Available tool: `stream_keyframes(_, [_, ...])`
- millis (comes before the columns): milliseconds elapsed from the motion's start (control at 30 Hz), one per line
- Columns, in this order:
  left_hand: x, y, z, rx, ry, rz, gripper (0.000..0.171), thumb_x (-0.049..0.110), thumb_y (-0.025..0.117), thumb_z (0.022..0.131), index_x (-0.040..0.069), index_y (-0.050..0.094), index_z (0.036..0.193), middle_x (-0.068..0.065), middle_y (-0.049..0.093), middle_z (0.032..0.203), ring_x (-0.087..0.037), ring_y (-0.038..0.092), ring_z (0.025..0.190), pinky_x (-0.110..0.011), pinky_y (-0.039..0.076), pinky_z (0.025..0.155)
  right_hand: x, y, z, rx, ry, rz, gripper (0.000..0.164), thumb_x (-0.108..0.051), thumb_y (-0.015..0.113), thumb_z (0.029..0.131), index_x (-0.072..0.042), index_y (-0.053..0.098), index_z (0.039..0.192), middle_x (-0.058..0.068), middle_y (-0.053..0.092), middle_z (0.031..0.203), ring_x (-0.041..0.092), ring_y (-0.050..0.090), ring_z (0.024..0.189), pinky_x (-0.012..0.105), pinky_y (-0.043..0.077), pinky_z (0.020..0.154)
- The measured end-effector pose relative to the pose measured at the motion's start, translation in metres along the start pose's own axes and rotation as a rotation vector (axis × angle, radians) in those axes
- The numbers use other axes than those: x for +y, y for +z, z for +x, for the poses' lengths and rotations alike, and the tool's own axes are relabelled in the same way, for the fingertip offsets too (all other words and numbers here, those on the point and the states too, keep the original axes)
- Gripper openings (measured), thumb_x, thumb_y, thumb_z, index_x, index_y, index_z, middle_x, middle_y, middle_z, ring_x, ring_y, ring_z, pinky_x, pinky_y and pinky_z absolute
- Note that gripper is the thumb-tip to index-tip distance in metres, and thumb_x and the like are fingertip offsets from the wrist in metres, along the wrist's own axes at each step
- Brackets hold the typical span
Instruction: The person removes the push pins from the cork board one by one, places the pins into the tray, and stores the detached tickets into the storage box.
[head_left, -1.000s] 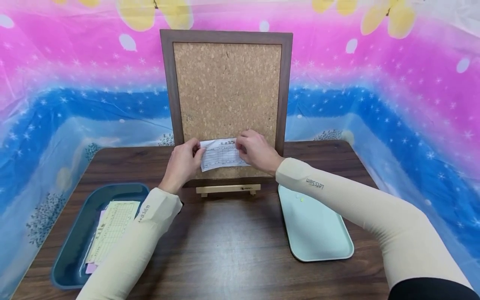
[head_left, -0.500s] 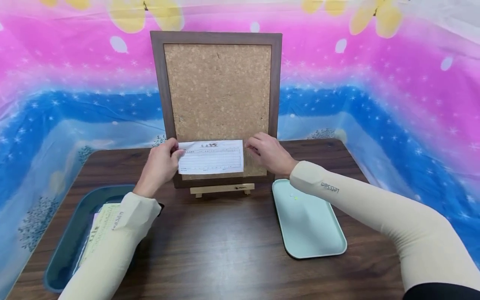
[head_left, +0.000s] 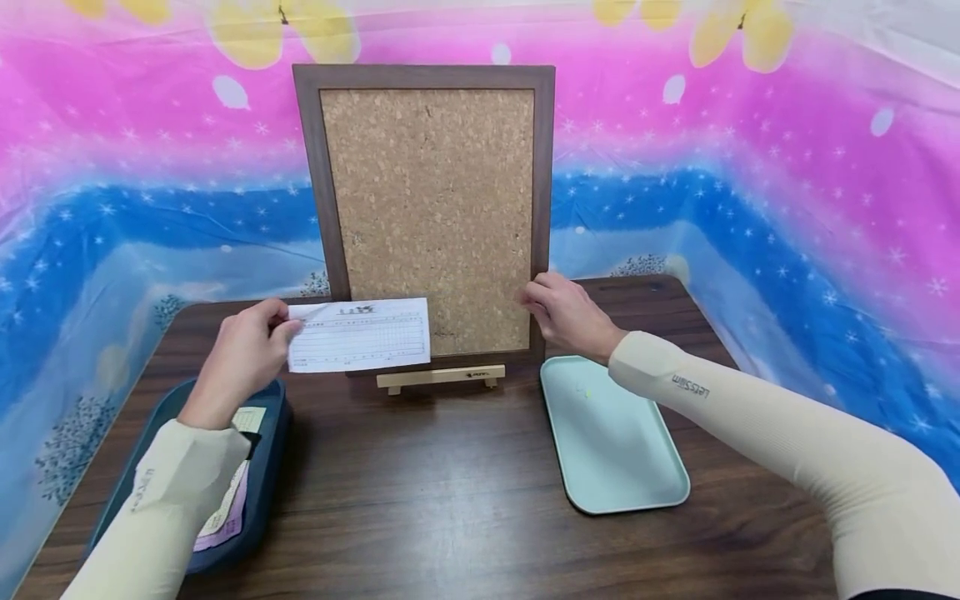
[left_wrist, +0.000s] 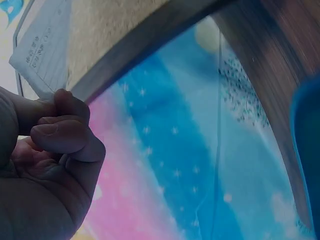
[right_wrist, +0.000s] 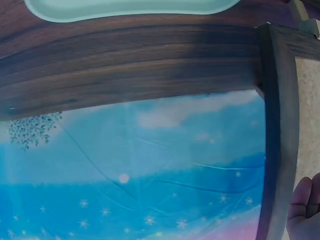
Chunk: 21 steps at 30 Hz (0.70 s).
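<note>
My left hand (head_left: 243, 354) pinches a white printed form (head_left: 363, 340) by its left edge, thumb in front. The form stretches to the right over the lower left of the framed corkboard (head_left: 435, 192). In the left wrist view, a corner of the form (left_wrist: 42, 55) rises from the curled fingers of my left hand (left_wrist: 55, 165). My right hand (head_left: 570, 315) is at the board's lower right edge with its fingers bent together. Whether something small sits between those fingertips cannot be made out. Only part of this hand (right_wrist: 306, 210) shows in the right wrist view.
A small wooden stand (head_left: 442, 379) supports the corkboard on the brown table (head_left: 442, 500). Below my left forearm, a dark blue bin (head_left: 272, 467) contains yellow and purple papers (head_left: 232, 512). A pale green tray (head_left: 626, 454) with tiny bits lies to the right. Patterned cloth surrounds the table.
My left hand has carried the form left and down from the middle of the board's lower part. The right hand has let go of the form's right side and moved away to the right.
</note>
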<state>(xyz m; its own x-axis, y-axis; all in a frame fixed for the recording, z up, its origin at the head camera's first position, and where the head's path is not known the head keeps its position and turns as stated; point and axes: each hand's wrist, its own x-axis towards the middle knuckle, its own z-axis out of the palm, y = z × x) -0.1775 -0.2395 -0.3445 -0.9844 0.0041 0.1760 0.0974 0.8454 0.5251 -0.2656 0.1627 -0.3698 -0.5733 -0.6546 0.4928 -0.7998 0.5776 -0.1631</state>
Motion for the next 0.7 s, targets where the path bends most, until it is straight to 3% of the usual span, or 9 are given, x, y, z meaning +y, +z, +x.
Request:
stream_keyframes(167, [-0.017, -0.018, -0.016, 0.03, -0.017, 0.076, 0.016, 0.011, 0.048, 0.099, -0.003, 0.056, 0.097, -0.021, 0.058, 0.087, -0.027, 0.048, 0.063, -0.035, 0.034, 0.049, 0.008, -0.004, -0.009, -0.008, 0.025, 0.013, 0.014, 0.007, 0.059, 0.087, -0.005, 0.065, 0.091, 0.004, 0.056, 0.088, 0.02, 0.053, 0.083, 0.036, 0.047, 0.071])
stream_keyframes(433, [-0.052, -0.046, -0.053, -0.001, -0.121, 0.148, 0.021, 0.013, 0.048, 0.099, -0.007, 0.054, 0.097, -0.02, 0.055, 0.081, -0.025, 0.044, 0.059, -0.033, 0.031, 0.045, 0.019, -0.002, -0.029, -0.086, 0.137, 0.007, 0.02, 0.009, 0.056, 0.086, -0.009, 0.065, 0.092, 0.003, 0.058, 0.092, 0.02, 0.055, 0.09, 0.039, 0.047, 0.078])
stream_keyframes(700, [-0.082, -0.047, -0.08, 0.006, -0.226, 0.181, 0.019, 0.009, 0.048, 0.098, -0.007, 0.053, 0.089, -0.014, 0.051, 0.069, -0.026, 0.042, 0.058, -0.034, 0.031, 0.047, 0.024, 0.009, -0.047, -0.118, 0.179, 0.011, 0.025, 0.011, 0.053, 0.083, -0.011, 0.063, 0.089, 0.006, 0.059, 0.088, 0.018, 0.053, 0.084, 0.036, 0.047, 0.074])
